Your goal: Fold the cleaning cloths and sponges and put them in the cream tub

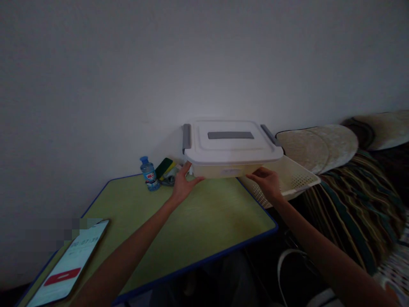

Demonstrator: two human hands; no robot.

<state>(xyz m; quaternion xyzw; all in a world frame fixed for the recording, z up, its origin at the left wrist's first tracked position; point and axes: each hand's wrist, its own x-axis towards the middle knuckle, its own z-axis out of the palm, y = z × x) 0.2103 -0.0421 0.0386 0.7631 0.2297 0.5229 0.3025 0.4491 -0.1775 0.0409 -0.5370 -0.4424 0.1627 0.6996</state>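
Observation:
A lidded storage box point(233, 149) with a white lid, grey side latches and a grey top handle is held up over the far right part of the table. My left hand point(183, 183) grips its lower left end, thumb along the front. At the lower right end, my right hand point(266, 182) holds the box with fingers partly beneath it. The lid is on, and what lies inside is hidden. Close to my left hand are a green and yellow sponge point(165, 168) and a greyish cloth-like item point(171, 175).
The green table point(191, 226) has a blue edge. A small blue bottle point(149, 174) stands near the wall. A phone point(70, 264) lies at the left. Beyond the right edge are a cream perforated basket point(297, 179) and a striped sofa cover point(354, 204).

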